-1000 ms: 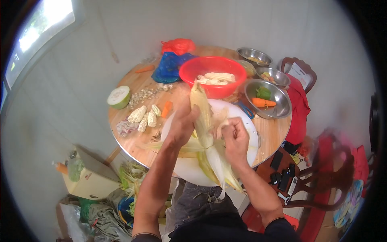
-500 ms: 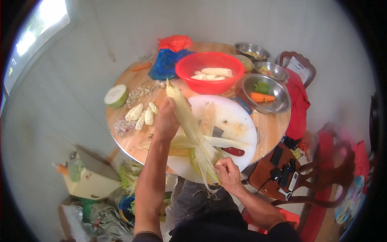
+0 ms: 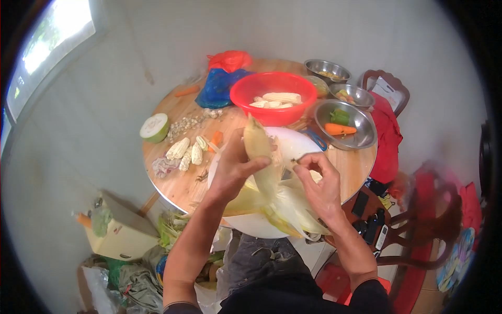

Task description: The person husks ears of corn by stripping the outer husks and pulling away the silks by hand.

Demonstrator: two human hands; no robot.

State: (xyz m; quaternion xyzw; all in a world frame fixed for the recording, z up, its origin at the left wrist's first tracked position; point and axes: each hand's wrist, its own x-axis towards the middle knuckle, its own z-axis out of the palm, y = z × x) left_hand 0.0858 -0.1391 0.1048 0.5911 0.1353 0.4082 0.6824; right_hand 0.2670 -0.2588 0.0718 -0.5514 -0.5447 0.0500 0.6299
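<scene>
My left hand point(image 3: 230, 170) is wrapped round an ear of corn point(image 3: 256, 138), which stands tip up over the white cutting board point(image 3: 295, 137). Pale, peeled-back husk leaves point(image 3: 295, 201) hang from its lower end. Close by on the right, my right hand point(image 3: 321, 188) pinches thumb and finger together; a small dark bit shows at the fingertips, too small to name. Behind both hands a red basin point(image 3: 274, 116) holds several husked ears of corn point(image 3: 282, 98). More short corn pieces point(image 3: 179, 148) lie on the table to the left.
On the round wooden table point(image 3: 170, 183) stand a cut green gourd point(image 3: 154, 128), a blue plastic bag point(image 3: 222, 86) and a steel bowl point(image 3: 366, 133) with a carrot point(image 3: 340, 129) and a green pepper. A wooden chair point(image 3: 418, 225) is at the right.
My right hand has come up from the lower husk leaves to beside the ear's middle. The ear and my left hand have shifted slightly right and down. Husk leaves now hang toward the lower right.
</scene>
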